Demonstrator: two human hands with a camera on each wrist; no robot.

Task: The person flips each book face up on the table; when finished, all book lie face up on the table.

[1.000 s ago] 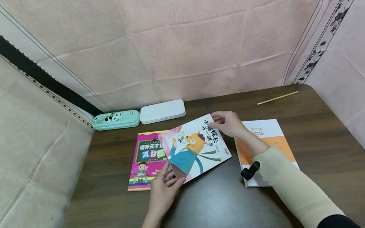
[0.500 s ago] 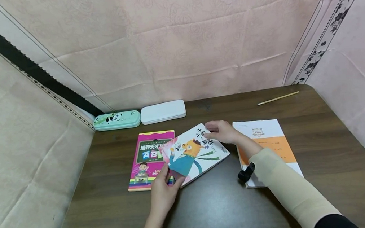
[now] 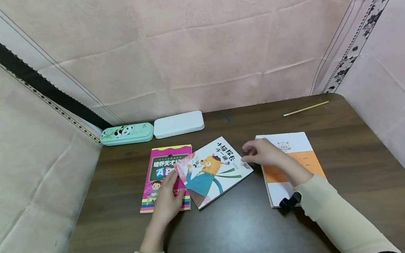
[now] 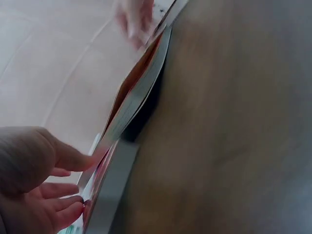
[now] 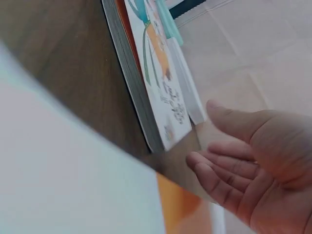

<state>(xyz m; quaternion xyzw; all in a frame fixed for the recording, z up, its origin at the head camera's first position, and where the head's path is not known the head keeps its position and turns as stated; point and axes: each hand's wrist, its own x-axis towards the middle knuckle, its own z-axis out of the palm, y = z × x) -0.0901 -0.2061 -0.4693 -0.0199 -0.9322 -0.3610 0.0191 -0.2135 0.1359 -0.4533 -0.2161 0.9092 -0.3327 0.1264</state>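
Resting loosely spread, the left hand (image 3: 167, 200) lays its fingers (image 4: 73, 158) on the near-left corner of the cat picture book (image 3: 213, 169), where that book overlaps the pink ABC book (image 3: 160, 178); they touch, no grip. The right hand (image 3: 264, 153) hovers relaxed with its fingers (image 5: 219, 170) open, holding nothing, just off the cat book's right corner and above the orange-and-white workbook (image 3: 299, 162). Cat picture book lies skewed on the dark tabletop (image 3: 240, 227), left part on top of the pink book, right part on bare wood. Judgement: to square it up well, keep the left fingers flat as a pivot, push the free corner with the right, and avoid dragging the pink book underneath. Nearby: workbook sits just beside on the right, limits sliding room. Green panda pencil case (image 3: 126, 134) and white case (image 3: 178, 124) at the back edge, pencil (image 3: 306, 108) far right, all well apart from the books.
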